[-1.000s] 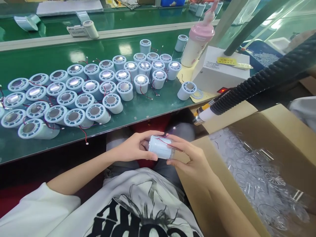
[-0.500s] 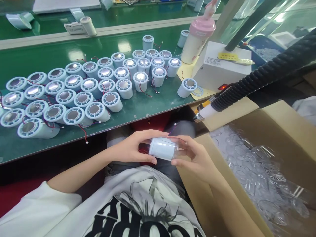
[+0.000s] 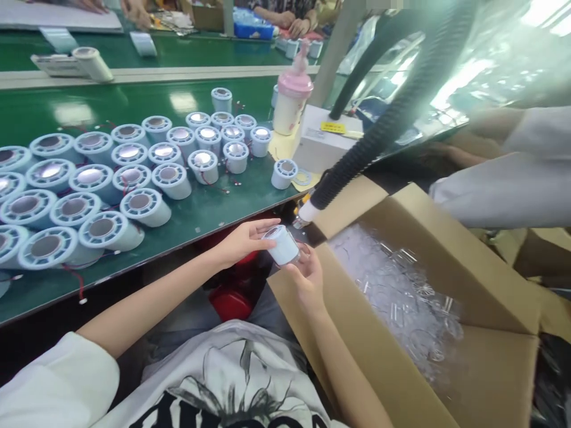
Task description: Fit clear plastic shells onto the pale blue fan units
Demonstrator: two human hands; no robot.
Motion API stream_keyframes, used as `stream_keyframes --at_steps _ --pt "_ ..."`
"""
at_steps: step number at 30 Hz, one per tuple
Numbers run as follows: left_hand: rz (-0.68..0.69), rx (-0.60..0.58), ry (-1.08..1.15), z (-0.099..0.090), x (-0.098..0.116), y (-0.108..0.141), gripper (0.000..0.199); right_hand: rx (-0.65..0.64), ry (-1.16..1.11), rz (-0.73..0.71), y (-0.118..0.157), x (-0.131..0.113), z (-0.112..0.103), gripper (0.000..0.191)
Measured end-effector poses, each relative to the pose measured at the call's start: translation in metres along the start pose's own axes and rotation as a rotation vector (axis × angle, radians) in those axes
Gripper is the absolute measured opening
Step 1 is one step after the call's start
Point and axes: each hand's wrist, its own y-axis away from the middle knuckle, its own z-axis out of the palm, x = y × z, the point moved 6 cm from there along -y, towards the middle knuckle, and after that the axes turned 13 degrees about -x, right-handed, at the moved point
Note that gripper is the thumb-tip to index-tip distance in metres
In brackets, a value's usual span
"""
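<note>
Tilting from nearly level to a slant, the pale-blue cylinder (image 3: 285, 246) has come closer to the nozzle (image 3: 307, 212) at the centre of the frame, suggesting handling has moved on to positioning. The left hand (image 3: 245, 242) grips its upper-left end, thumb and straight fingers parted around it, while the right hand (image 3: 307, 274) grasps its lower-right end with curled fingers.
</note>
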Motion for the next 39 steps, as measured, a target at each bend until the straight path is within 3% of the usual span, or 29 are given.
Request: stream_keyframes --at_steps 5,11,18,22,27,32,39 --pt "-0.018 -0.071 -0.028 0.004 0.004 -0.034 0.067 0.076 -0.034 -0.058 -0.013 0.01 -0.014 0.055" --pt "-0.016 -0.061 -0.046 -0.002 0.013 -0.032 0.069 0.027 -0.048 -0.053 -0.027 0.005 -0.014 0.056" --pt "-0.019 -0.121 -0.191 -0.008 0.017 0.002 0.066 -0.138 0.04 -0.038 -0.022 -0.013 -0.005 0.056" --pt "0.029 -0.253 -0.336 0.009 0.023 0.036 0.06 -0.331 0.285 -0.082 -0.001 -0.037 0.008 0.058" --pt "0.063 -0.295 -0.569 0.031 0.031 0.067 0.077 -0.49 0.524 -0.149 0.02 -0.063 0.021 0.055" --pt "0.173 -0.332 -0.815 0.041 0.041 0.08 0.079 -0.542 0.481 -0.053 0.025 -0.069 0.028 0.055" --pt "0.231 -0.341 -0.883 0.043 0.046 0.087 0.078 -0.533 0.295 0.143 0.026 -0.061 0.03 0.049"
